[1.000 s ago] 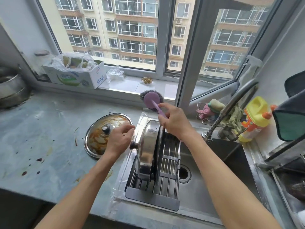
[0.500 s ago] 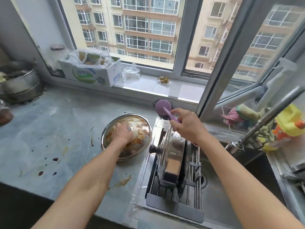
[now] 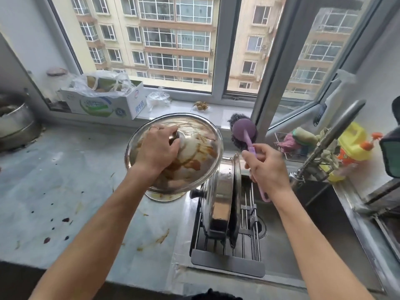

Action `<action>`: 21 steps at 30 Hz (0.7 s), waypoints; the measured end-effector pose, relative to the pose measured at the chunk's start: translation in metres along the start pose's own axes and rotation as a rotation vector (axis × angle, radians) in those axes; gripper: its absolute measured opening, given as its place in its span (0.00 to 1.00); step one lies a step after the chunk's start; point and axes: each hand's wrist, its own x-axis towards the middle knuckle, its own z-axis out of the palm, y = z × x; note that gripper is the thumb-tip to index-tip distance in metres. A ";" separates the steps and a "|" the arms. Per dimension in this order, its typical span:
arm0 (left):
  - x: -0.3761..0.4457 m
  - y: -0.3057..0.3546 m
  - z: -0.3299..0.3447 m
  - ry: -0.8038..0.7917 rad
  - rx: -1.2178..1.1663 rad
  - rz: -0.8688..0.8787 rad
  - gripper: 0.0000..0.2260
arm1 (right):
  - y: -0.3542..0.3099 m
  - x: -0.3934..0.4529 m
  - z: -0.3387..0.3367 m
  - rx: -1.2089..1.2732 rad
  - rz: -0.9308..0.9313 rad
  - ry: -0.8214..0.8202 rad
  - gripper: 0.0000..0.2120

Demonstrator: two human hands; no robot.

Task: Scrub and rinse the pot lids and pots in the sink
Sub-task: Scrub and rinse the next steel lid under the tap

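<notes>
My left hand (image 3: 157, 148) grips the knob of a steel pot lid (image 3: 194, 152) smeared with brown sauce and holds it tilted above the counter, just left of the sink. My right hand (image 3: 265, 167) grips the purple handle of a scrub brush (image 3: 243, 132), whose dark bristle head points up toward the window sill. Two clean steel lids (image 3: 223, 198) stand on edge in a drain rack (image 3: 227, 262) laid across the left part of the sink (image 3: 324, 245). Under the lifted lid a second steel rim (image 3: 164, 197) shows on the counter.
The grey counter (image 3: 65, 180) carries dark spots and sauce smears. A steel pot (image 3: 15, 126) stands far left, a cardboard box (image 3: 104, 102) on the sill. The faucet (image 3: 331, 139), a yellow detergent bottle (image 3: 352, 146) and a wire basket of sponges (image 3: 296, 141) are at right.
My left hand took the dirty lid by its knob and lifted it off the counter toward the sink. The right hand with the brush moved slightly right, away from the racked lids.
</notes>
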 end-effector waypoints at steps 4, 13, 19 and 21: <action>-0.027 0.075 -0.016 -0.079 0.080 0.173 0.20 | 0.013 -0.029 -0.028 0.109 0.052 0.095 0.10; -0.093 0.190 0.054 -0.400 0.092 0.447 0.18 | 0.091 -0.116 -0.128 0.307 0.339 0.401 0.12; -0.124 0.231 0.127 -0.621 0.049 0.561 0.17 | 0.147 -0.156 -0.177 0.314 0.555 0.519 0.08; -0.133 0.243 0.154 -0.670 0.013 0.559 0.18 | 0.164 -0.163 -0.193 0.359 0.641 0.580 0.08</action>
